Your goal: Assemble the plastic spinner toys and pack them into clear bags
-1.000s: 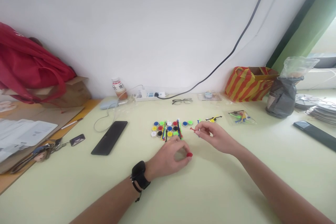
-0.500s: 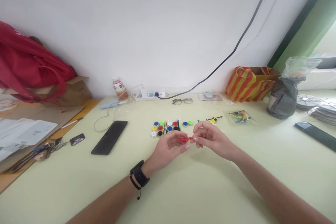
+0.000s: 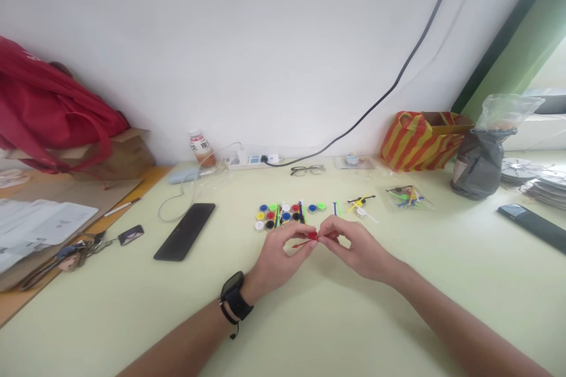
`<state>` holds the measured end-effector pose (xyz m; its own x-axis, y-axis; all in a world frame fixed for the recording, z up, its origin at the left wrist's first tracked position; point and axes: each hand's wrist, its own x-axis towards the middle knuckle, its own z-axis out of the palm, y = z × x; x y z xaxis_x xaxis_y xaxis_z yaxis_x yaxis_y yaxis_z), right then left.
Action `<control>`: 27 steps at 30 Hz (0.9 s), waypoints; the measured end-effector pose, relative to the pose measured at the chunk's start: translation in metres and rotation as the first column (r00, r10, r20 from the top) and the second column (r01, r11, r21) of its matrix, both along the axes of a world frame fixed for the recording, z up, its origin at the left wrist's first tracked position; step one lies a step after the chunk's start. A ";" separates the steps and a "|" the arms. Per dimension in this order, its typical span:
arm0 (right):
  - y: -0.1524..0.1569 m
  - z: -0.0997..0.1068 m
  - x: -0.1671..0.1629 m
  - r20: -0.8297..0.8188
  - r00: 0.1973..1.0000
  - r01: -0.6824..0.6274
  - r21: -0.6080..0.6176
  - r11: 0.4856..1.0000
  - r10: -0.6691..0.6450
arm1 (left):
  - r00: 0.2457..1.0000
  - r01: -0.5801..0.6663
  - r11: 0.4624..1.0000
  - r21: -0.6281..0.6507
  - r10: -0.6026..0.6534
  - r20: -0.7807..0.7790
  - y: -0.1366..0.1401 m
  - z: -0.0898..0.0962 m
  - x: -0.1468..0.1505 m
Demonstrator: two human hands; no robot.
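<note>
Between thumb and fingers, my left hand point(image 3: 276, 256) pinches a small red plastic disc point(image 3: 312, 236). A thin red stick point(image 3: 300, 244) with an arrow-like tip points left from under those fingers. My right hand point(image 3: 365, 250) has its thumb and forefinger pressed together at the disc's right side, touching it; the fingertips hide the join. Just beyond the hands lie rows of coloured discs point(image 3: 259, 225) in blue, green, white, red, yellow and black, with thin sticks point(image 3: 277, 215) among them. A blue stick point(image 3: 335, 208) and a yellow, black and white cluster of parts point(image 3: 360, 204) lie farther right.
Left of the hands is a black phone point(image 3: 184, 232), with keys point(image 3: 82, 253) beyond. Eyeglasses point(image 3: 308, 170), a power strip point(image 3: 256, 160) and a bottle point(image 3: 202, 149) stand along the wall. A clear parts bag point(image 3: 409, 197), striped bag point(image 3: 420, 140) and grey bag point(image 3: 477, 162) are right.
The red piece has turned, so its arrow-tipped stick now points left below my left fingers. My right hand has shifted slightly left and its fingertips have closed in on the disc.
</note>
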<state>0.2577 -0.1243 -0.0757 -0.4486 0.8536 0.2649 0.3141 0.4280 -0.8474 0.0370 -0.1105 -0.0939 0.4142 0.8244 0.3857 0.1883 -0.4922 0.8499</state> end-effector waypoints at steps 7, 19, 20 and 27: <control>-0.002 0.002 0.000 0.059 0.998 0.002 0.059 0.998 -0.006 | 0.998 -0.022 0.987 0.157 0.031 -0.051 -0.001 0.004 -0.001; -0.004 0.003 -0.001 0.076 0.995 -0.067 0.063 0.996 0.062 | 1.000 0.014 1.000 -0.024 -0.014 -0.028 0.001 -0.001 -0.005; -0.004 0.003 -0.001 0.072 0.996 -0.063 0.066 0.996 0.058 | 1.000 0.013 1.000 -0.023 -0.013 -0.023 0.001 -0.001 -0.004; 0.001 0.007 0.002 0.031 0.999 -0.010 0.062 0.998 0.008 | 0.981 0.138 0.982 -0.127 -0.117 0.156 -0.002 0.005 -0.001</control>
